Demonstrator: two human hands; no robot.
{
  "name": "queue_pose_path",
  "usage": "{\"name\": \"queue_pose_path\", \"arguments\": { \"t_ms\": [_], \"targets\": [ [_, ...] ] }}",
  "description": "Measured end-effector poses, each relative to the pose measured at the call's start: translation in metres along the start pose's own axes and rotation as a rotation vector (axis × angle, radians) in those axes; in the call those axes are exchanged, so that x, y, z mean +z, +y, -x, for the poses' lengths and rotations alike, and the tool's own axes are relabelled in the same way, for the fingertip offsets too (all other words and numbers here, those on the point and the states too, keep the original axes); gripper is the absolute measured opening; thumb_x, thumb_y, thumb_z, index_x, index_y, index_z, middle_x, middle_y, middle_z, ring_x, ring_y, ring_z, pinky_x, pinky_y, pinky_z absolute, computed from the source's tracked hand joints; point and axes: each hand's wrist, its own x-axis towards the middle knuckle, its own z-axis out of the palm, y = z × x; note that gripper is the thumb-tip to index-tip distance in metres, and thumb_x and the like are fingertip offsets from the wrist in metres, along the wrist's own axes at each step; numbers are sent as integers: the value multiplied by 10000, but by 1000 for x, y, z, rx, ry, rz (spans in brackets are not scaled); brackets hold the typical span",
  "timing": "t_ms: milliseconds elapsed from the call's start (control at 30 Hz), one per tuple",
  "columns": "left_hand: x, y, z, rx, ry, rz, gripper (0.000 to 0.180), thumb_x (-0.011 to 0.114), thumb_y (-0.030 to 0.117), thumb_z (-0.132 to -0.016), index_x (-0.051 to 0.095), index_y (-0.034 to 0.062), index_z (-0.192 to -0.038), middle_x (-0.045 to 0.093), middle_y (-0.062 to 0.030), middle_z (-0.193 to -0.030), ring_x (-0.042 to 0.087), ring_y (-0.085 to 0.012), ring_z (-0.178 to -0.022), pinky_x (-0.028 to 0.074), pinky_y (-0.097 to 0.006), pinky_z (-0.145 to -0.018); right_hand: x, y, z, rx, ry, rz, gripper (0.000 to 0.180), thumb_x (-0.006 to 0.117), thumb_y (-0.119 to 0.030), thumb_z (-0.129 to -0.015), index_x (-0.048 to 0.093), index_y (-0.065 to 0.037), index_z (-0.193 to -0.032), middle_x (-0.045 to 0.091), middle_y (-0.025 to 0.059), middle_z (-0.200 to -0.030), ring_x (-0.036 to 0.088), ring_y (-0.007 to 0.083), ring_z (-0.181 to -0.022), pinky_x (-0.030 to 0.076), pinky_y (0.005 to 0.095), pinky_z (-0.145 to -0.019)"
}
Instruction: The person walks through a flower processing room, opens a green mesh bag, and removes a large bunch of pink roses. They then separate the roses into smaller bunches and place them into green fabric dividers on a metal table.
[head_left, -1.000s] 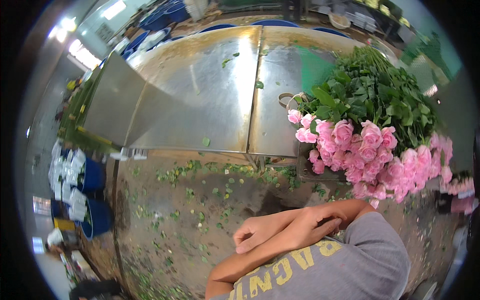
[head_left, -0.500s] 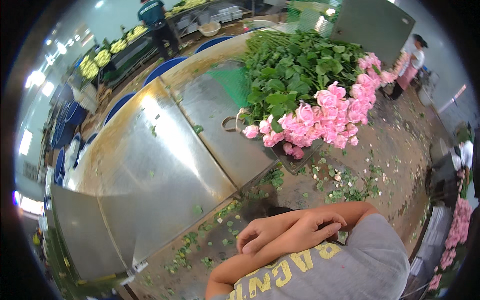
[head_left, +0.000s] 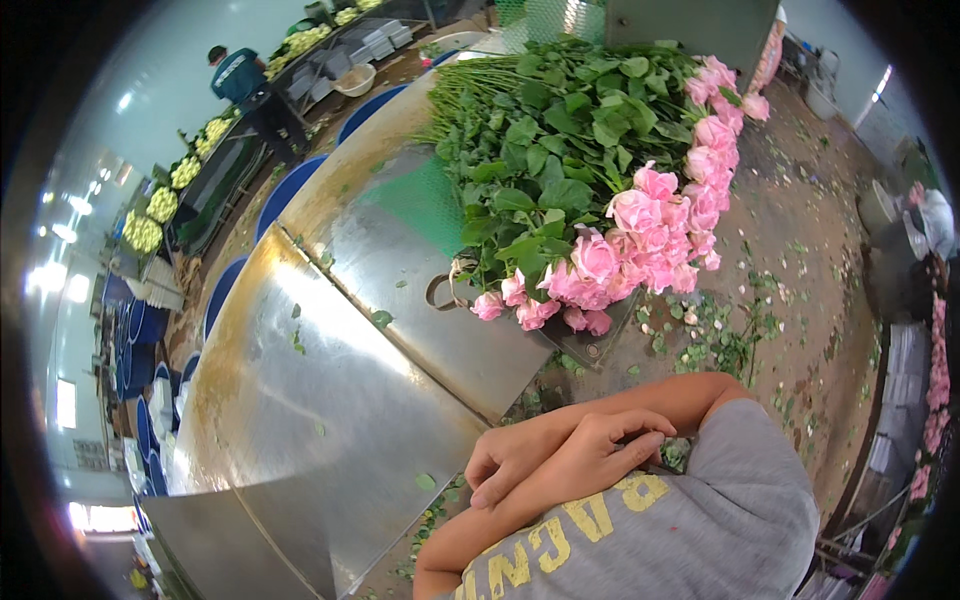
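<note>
My forearms are crossed in front of my grey shirt. My left hand lies at the right forearm, its fingers loosely bent and the thumb apart, with nothing in it. Over the left forearm hangs my right hand, fingers slackly curled, a gap beside the thumb, and no object in it. Beyond the hands, a large pile of pink roses lies on a metal table, blooms toward the right and near side. Their leafy green stems stretch to the far left. Neither hand touches the roses.
A brown ring-shaped item and green netting lie by the roses. A grey panel stands behind them. Blue tubs line the table's far side. A co-worker stands near pale bundled flowers. Leaves and petals litter the floor.
The view has shifted, and the roses and table sit further left in it. My arms stay crossed in the same pose. The apron-wearing co-worker at upper right is now mostly hidden behind the panel.
</note>
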Motion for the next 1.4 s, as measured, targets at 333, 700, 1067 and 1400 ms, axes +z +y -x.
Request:
{"name": "queue_pose_path", "arguments": {
  "t_ms": [333, 700, 1067, 1400],
  "targets": [
    [-27, 12, 19, -93, -327, -53, 185, 545, 106, -930, 595, 0, -1073, 646, -59, -801, 601, -92, -734, 485, -240, -655, 0, -14, -5, 63, 304, 31, 399, 597, -369, -872, 634, 15, -974, 655, 54, -869, 580, 117, -767, 476, 288, -664],
    [-229, 17, -16, 471, 624, 71, 341, 500, 301, -954, 562, -19, -1056, 613, -109, -990, 570, -157, -883, 459, -306, -787, -106, -155, 89, 148, 1508, 988, 397, 597, -370, -880, 599, -5, -1036, 636, 100, -940, 599, 176, -854, 483, 306, -757],
    [-369, -78, -175, -158, 513, 417, 752, 463, 635, -871, 482, 7, -1284, 564, -150, -1218, 572, -265, -1067, 474, -405, -893, -305, -123, 109, 1118, 1130, 1058, 906, 559, -679, -753, 495, 131, -1155, 562, 296, -1158, 561, 401, -1070, 457, 440, -901],
    [-355, -47, -149, -122, 376, 590, 797, 360, 734, -840, 486, 106, -1315, 553, -108, -1260, 566, -272, -1094, 476, -439, -921, -264, -117, 24, 1142, 978, 1174, 697, 669, -532, -703, 540, -7, -1143, 634, 167, -1082, 599, 329, -1030, 490, 434, -840]
  ]
}}
